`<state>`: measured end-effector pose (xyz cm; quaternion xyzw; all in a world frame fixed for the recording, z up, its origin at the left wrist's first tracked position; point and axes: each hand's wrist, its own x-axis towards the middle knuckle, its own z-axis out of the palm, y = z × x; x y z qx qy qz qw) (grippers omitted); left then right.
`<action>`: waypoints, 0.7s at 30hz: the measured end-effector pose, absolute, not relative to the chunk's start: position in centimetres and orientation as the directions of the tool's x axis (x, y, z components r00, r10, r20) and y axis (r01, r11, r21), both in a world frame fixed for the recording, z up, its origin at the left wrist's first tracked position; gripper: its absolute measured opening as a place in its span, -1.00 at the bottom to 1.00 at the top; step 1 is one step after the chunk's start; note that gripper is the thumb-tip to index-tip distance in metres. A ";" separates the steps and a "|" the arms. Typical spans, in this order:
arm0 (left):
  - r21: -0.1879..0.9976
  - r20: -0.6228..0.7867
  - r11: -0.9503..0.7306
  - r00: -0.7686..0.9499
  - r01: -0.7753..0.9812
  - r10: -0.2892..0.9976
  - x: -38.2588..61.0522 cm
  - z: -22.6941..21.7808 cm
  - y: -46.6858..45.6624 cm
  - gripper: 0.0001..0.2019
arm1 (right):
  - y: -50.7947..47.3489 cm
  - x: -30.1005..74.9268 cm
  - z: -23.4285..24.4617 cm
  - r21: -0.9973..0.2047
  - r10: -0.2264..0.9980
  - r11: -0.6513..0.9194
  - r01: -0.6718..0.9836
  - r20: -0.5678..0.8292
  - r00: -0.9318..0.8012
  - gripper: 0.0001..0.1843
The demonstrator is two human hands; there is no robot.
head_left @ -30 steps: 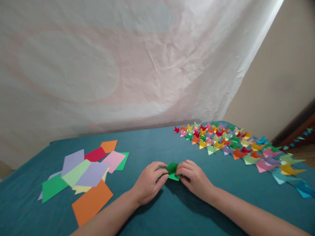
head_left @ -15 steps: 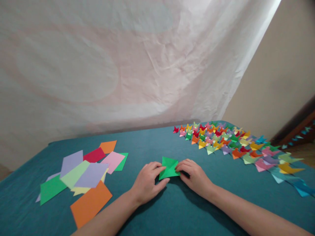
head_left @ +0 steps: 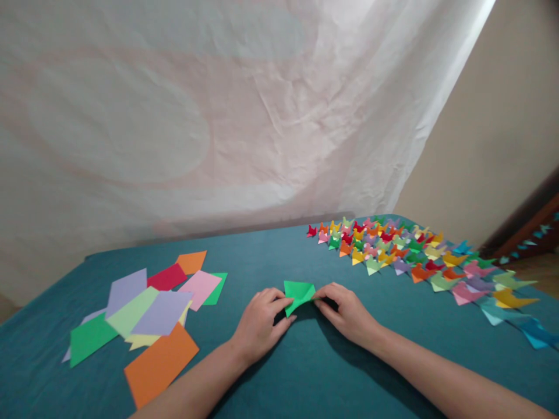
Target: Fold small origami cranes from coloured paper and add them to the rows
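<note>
A small sheet of green origami paper (head_left: pixel 299 294) is between my hands near the middle of the table, bent along creases with its near right part lifted. My left hand (head_left: pixel 264 319) grips its left side, index finger on top and thumb at the near left corner. At the right corner, my right hand (head_left: pixel 343 308) pinches the paper between thumb and fingers. The underside of the paper is hidden from me.
Loose paper sheets (head_left: pixel 161 361) in orange, green, lilac, pink and red overlap at the left. Rows of folded paper birds (head_left: pixel 388 247) in many colours stand at the right. A teal cloth (head_left: pixel 262 250) covers the table, with a pale hanging sheet (head_left: pixel 244 128) behind it.
My right hand has closed into a pinch on the paper's right corner and raised it. The green paper, fairly flat before, now folds up diagonally. My left hand stays nearly in place.
</note>
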<state>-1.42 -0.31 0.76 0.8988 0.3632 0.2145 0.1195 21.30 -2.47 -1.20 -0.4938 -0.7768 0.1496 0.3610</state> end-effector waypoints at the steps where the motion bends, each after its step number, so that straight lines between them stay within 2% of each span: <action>1: 0.373 0.300 -0.708 0.644 0.600 0.704 -1.4 0.7 -0.3 -0.77 | -2.5 21.3 -1.2 -0.587 0.875 0.468 0.661 0.411 -0.255 -0.84; 5: 0.382 0.288 -0.693 0.634 0.612 0.718 -1.4 0.8 -0.3 -0.79 | -2.4 21.3 -1.2 -0.581 0.883 0.455 0.675 0.394 -0.257 -0.83; 14: 0.460 0.233 -0.610 0.575 0.645 0.784 -1.2 1.6 -0.6 -0.58 | -2.5 21.2 -1.0 -0.595 0.908 0.405 0.694 0.353 -0.227 -0.76; 21: 0.497 0.240 -0.557 0.512 0.665 0.825 -0.9 1.3 -0.2 -0.58 | -1.2 21.2 -1.8 -0.618 0.923 0.364 0.697 0.338 -0.183 -0.84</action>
